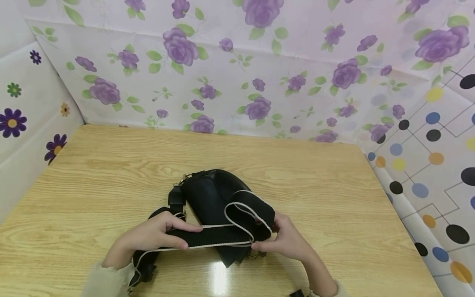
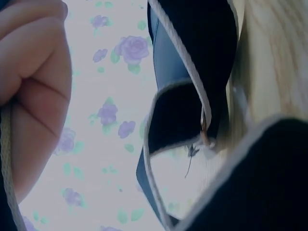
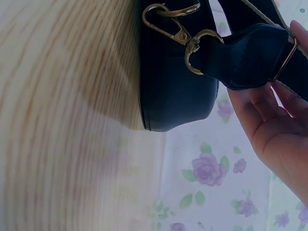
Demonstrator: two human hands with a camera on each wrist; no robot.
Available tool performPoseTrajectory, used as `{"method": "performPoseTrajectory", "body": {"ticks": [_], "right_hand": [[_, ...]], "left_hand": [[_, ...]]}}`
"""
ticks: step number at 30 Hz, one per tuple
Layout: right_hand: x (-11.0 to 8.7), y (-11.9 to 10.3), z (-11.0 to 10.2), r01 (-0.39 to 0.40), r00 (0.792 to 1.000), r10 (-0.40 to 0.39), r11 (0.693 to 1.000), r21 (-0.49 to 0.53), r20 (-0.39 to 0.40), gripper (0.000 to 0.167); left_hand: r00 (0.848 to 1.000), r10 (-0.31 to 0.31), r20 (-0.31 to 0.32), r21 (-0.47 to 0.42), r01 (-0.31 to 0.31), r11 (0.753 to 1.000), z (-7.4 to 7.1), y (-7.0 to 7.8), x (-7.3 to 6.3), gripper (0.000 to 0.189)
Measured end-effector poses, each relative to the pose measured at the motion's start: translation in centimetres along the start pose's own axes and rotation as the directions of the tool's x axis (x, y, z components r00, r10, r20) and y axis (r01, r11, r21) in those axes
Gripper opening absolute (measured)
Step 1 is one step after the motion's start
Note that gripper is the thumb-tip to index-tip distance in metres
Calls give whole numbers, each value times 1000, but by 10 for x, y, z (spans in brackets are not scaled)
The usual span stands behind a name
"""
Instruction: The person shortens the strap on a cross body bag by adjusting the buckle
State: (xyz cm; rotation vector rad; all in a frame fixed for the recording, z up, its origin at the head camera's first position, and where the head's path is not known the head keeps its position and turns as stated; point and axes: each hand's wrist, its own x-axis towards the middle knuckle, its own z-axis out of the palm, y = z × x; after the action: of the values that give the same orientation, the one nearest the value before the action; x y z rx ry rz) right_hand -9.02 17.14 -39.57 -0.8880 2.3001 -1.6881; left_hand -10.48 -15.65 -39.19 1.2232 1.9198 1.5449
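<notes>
A black bag (image 1: 205, 196) lies on the wooden table, with a wide black strap (image 1: 213, 238) edged in white stretched across its front. My left hand (image 1: 156, 233) pinches the strap between thumb and fingers, left of the bag. On the other side, my right hand (image 1: 283, 239) grips the strap near its end, where it folds into a loop (image 1: 256, 210). In the right wrist view, fingers (image 3: 269, 110) hold the strap by its metal slider (image 3: 287, 60), beside a leather tab (image 3: 245, 55). A gold clasp (image 3: 166, 24) joins that tab to the bag's ring.
The wooden table (image 1: 297, 173) spreads around the bag. Purple-flowered sheeting (image 1: 222, 82) stands behind it, with a dotted sheet (image 1: 426, 198) on the right and a flowered one (image 1: 29, 123) on the left. A small dark object (image 1: 297, 293) shows at the near edge by the right sleeve.
</notes>
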Motion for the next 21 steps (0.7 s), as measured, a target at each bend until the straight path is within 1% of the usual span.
{"method": "performPoseTrajectory", "body": {"ticks": [2, 7, 13, 15, 21], "right_hand": [[0, 1, -1, 4, 1000, -4, 1000, -5, -8, 38], [-1, 0, -1, 4, 1000, -5, 1000, -23, -15, 40], [-1, -4, -2, -58, 998, 58, 998, -14, -28, 39], [-1, -4, -2, -67, 997, 67, 998, -13, -28, 40], [-1, -3, -3, -52, 998, 52, 999, -6, -28, 41]], "left_hand": [[1000, 5, -1, -1, -5, 1000, -1, 0, -2, 36], [1000, -5, 3, 2, 5, 1000, -5, 0, -7, 36], [1000, -21, 13, -15, 21, 1000, -8, 0, -13, 37], [999, -28, 17, -28, 28, 999, -9, 0, -14, 37], [999, -32, 34, -43, 33, 999, -10, -1, -15, 37]]}}
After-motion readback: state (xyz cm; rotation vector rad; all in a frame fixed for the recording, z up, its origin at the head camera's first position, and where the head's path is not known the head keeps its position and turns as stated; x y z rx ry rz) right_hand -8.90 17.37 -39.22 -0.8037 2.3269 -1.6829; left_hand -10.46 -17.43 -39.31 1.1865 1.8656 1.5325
